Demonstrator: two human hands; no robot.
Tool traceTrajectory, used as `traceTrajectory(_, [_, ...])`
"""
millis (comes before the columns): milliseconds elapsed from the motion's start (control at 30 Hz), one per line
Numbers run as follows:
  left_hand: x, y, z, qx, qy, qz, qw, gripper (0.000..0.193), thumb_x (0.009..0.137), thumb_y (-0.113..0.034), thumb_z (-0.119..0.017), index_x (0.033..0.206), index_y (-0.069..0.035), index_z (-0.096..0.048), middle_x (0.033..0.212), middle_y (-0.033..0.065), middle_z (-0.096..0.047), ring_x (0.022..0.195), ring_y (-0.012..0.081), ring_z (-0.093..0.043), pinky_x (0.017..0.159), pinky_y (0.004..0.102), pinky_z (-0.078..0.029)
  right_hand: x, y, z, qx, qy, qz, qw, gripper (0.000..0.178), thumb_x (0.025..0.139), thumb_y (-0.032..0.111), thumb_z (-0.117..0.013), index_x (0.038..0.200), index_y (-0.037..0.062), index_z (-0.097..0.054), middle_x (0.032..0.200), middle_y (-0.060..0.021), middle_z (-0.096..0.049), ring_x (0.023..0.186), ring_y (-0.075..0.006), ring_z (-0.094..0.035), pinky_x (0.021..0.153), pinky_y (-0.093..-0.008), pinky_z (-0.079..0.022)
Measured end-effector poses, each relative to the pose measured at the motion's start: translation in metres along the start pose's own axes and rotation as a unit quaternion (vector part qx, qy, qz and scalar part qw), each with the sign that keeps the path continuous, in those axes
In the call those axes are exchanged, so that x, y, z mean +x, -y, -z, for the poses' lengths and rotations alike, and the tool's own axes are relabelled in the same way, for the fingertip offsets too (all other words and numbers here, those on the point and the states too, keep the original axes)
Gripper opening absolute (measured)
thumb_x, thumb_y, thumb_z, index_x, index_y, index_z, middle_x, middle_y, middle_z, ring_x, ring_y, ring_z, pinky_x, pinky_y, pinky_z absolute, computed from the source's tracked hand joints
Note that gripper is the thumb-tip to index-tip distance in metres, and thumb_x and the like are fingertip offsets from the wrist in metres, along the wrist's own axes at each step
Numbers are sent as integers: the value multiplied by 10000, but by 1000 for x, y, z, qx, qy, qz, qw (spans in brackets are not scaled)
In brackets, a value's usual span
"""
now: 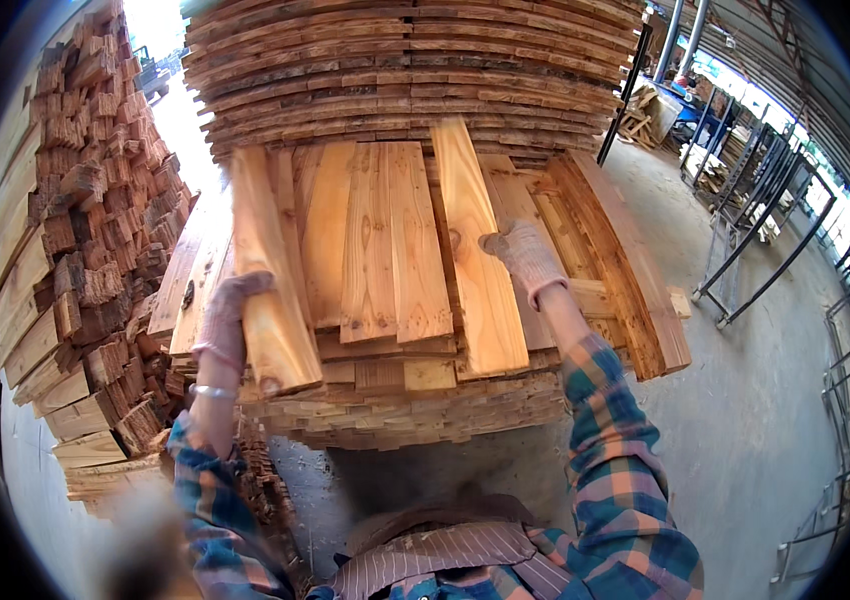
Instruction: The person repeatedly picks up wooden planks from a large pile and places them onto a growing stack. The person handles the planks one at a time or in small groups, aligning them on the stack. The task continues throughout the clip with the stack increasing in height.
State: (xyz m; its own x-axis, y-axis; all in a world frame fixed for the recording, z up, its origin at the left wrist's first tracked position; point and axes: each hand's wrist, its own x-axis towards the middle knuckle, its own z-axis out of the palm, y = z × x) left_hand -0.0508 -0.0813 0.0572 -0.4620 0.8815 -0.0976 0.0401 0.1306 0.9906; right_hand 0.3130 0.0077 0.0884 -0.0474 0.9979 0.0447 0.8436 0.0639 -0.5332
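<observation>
My left hand (225, 322), in a pale pinkish knit glove, is closed on the outer edge of a wooden plank (280, 310). That plank is tilted and slightly blurred at its far end. In a matching glove, my right hand (527, 258) grips the right edge of another plank (480, 290), thumb on its top face; its far end rises above the boards around it. Between the two lie several loose planks (370, 245) side by side. They rest on a waist-high stack of boards (385, 415). The fingers of both hands are partly hidden beneath the planks.
Behind the work stack rises a tall pile of layered boards (405, 75). Rough-ended timber (95, 250) is heaped high close on my left. A long thick board (610, 260) lies along the right edge. Black metal racks (760, 205) stand on the concrete floor (715, 420) farther right.
</observation>
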Motion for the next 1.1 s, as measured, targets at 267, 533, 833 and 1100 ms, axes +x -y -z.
traceTrajectory(267, [48, 53, 22, -82, 29, 18, 996, 199, 851, -174, -659, 908, 16, -678, 781, 79, -661, 646, 195, -624, 662, 304, -561, 69, -81, -91, 262, -15, 4, 965, 320, 843, 255, -700, 1022, -10, -679, 877, -173, -691, 836, -225, -655, 822, -288, -508])
traceTrajectory(533, [44, 57, 10, -95, 62, -70, 991, 183, 869, -168, -614, 944, -14, -679, 898, 70, -664, 803, 169, -629, 786, 309, -541, 108, -88, -93, 109, -67, 120, 984, 306, 808, 301, -679, 919, 19, -718, 887, -235, -681, 879, -363, -650, 775, -411, -507])
traceTrajectory(833, [42, 43, 41, 12, 72, -86, 994, 237, 882, -176, -632, 1026, 2, -694, 926, 12, -658, 891, 156, -601, 906, 295, -471, 57, -67, -10, -77, -71, 138, 985, 410, 794, 402, -663, 966, 33, -710, 1037, -218, -683, 1019, -363, -646, 869, -442, -526])
traceTrajectory(1100, [69, 61, 49, -11, 75, -87, 993, 204, 885, -131, -642, 1008, 21, -701, 932, 2, -667, 869, 119, -598, 886, 281, -477, 57, -221, 97, -214, -36, -169, 962, 783, 673, 399, -781, 1285, 10, -485, 1057, -225, -671, 985, -350, -660, 810, -430, -529])
